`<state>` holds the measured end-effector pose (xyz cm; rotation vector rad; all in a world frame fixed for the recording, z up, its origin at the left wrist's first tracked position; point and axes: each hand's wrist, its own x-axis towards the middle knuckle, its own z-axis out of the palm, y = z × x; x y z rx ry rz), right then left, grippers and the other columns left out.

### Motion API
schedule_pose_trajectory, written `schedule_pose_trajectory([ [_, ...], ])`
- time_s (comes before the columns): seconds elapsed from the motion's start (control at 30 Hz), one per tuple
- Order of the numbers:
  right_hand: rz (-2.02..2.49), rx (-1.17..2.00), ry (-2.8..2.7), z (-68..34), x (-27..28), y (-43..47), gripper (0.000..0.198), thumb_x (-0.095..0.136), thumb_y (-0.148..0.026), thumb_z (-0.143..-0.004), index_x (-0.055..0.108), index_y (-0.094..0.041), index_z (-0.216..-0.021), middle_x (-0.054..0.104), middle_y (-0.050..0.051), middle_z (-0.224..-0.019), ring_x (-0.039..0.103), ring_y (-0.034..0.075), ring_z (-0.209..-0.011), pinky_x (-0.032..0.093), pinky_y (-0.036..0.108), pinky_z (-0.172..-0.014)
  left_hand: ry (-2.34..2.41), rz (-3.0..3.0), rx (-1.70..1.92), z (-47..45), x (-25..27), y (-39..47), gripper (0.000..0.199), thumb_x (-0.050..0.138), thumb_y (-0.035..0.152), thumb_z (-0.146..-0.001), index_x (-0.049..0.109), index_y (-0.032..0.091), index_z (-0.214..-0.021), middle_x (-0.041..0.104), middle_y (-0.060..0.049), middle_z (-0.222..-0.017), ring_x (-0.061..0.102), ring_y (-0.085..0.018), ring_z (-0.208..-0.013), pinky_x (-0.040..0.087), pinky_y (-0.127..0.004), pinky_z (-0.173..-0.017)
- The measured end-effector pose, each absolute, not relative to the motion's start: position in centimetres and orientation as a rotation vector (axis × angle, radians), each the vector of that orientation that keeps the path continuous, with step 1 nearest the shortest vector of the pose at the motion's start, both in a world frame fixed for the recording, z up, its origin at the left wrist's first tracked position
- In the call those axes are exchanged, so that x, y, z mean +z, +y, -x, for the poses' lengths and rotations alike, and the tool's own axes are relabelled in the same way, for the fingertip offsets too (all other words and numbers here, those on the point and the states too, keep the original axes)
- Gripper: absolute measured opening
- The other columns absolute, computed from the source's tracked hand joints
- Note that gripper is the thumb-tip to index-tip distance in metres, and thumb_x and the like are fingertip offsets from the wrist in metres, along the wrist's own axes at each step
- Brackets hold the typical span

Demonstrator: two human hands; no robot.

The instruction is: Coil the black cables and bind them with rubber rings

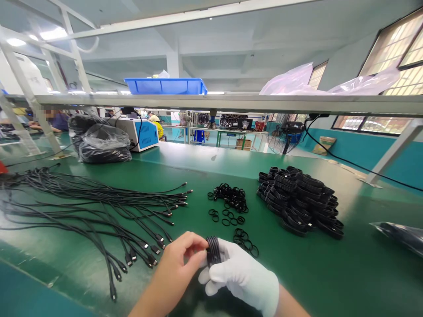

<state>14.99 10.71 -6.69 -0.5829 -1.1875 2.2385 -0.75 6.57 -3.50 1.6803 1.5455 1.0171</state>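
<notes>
With the fingers of my left hand (180,259) and gloved right hand (239,270), I'm pinching a coiled cable (213,250). Beyond it, black rings (230,197) are lying; leftward, loose cables (109,193) are spreading near the desk's (66,268) front edge; rightward, bundled cables (299,198) are standing well apart.

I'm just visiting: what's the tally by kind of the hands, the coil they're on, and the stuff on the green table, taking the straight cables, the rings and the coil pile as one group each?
Bare left hand: 1
Gloved right hand: 1
Held coil: 1
Loose cables, group: 1
Black rings, group: 1
Coil pile: 1
Total: 6
</notes>
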Motion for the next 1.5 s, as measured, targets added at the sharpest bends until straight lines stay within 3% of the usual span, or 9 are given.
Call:
schedule_pose_trajectory([
  [0.33,0.531,2.242,-1.202,-15.0,-6.3,10.8,0.041,0.075,-0.019,-0.059,0.058,-0.010,-0.094,0.060,0.004,-0.075,0.061,0.013,-0.066,0.050,0.023,-0.056,1.372,-1.760,0.919,0.9,-3.6,6.3,0.013,0.052,0.013,-0.077,0.057,0.019,-0.066,0.052,0.002,-0.077,0.051,-0.013,-0.074,0.037,-0.023,-0.069],
  [0.47,0.377,2.365,-1.080,-15.4,-6.7,10.8,0.043,0.071,-0.022,-0.064,0.058,-0.009,-0.103,0.063,0.010,-0.090,0.063,0.014,-0.070,0.051,0.023,-0.058,1.383,-1.648,1.042,1.7,-3.1,6.5,0.011,0.052,0.021,-0.081,0.063,0.021,-0.083,0.057,0.001,-0.081,0.053,-0.015,-0.078,0.039,-0.025,-0.074],
  [0.6,0.134,2.562,-0.886,-15.5,-7.2,10.4,0.053,0.059,-0.036,-0.072,0.053,-0.009,-0.117,0.063,0.016,-0.109,0.066,0.018,-0.077,0.053,0.028,-0.060,1.196,-1.444,1.055,2.7,-3.2,7.3,0.024,0.052,0.027,-0.084,0.063,0.024,-0.105,0.061,-0.003,-0.106,0.052,-0.020,-0.101,0.038,-0.029,-0.086],
  [0.73,0.050,2.690,-0.802,-15.1,-7.7,10.2,0.050,0.049,-0.042,-0.077,0.060,-0.003,-0.106,0.063,0.017,-0.109,0.066,0.018,-0.075,0.054,0.026,-0.058,0.878,-1.277,0.977,2.9,-4.3,8.2,0.031,0.061,0.024,-0.077,0.063,0.020,-0.107,0.063,-0.005,-0.105,0.056,-0.020,-0.094,0.042,-0.029,-0.083],
  [1.0,0.231,2.448,-0.833,-14.1,-9.3,10.2,0.021,0.059,-0.024,-0.078,0.057,-0.008,-0.091,0.065,0.010,-0.080,0.062,0.012,-0.054,0.048,0.019,-0.045,0.940,-1.269,1.050,2.6,-5.8,9.1,0.023,0.062,0.023,-0.076,0.065,0.019,-0.099,0.063,-0.001,-0.092,0.056,-0.015,-0.084,0.041,-0.025,-0.077],
  [1.17,0.455,2.357,-0.949,-14.1,-8.4,10.3,0.036,0.063,-0.032,-0.075,0.053,-0.010,-0.101,0.060,0.008,-0.089,0.063,0.014,-0.063,0.050,0.023,-0.051,1.036,-1.306,1.082,2.5,-5.7,9.1,0.022,0.063,0.024,-0.074,0.064,0.018,-0.095,0.063,-0.002,-0.089,0.057,-0.017,-0.085,0.042,-0.028,-0.079],
  [1.3,0.712,2.175,-1.077,-14.0,-7.8,10.2,0.045,0.070,-0.026,-0.065,0.049,-0.012,-0.102,0.056,0.006,-0.091,0.062,0.013,-0.059,0.048,0.023,-0.048,1.209,-1.377,1.114,2.3,-5.5,9.1,0.020,0.056,0.031,-0.081,0.066,0.019,-0.094,0.065,-0.003,-0.092,0.057,-0.020,-0.091,0.041,-0.030,-0.083],
  [1.4,0.606,2.229,-1.028,-13.9,-7.8,10.0,0.045,0.066,-0.033,-0.070,0.046,-0.013,-0.105,0.058,0.007,-0.090,0.062,0.014,-0.060,0.048,0.024,-0.048,1.219,-1.336,1.207,2.2,-5.9,8.8,0.023,0.047,0.029,-0.086,0.066,0.021,-0.098,0.065,-0.003,-0.100,0.056,-0.019,-0.097,0.041,-0.029,-0.085],
  [1.5,0.468,2.265,-1.004,-13.8,-7.9,9.7,0.042,0.064,-0.037,-0.072,0.048,-0.012,-0.101,0.059,0.007,-0.091,0.062,0.013,-0.060,0.048,0.022,-0.047,1.233,-1.401,1.224,1.9,-6.4,8.6,0.023,0.054,0.021,-0.079,0.064,0.022,-0.100,0.064,-0.002,-0.095,0.057,-0.018,-0.090,0.042,-0.028,-0.081],
])
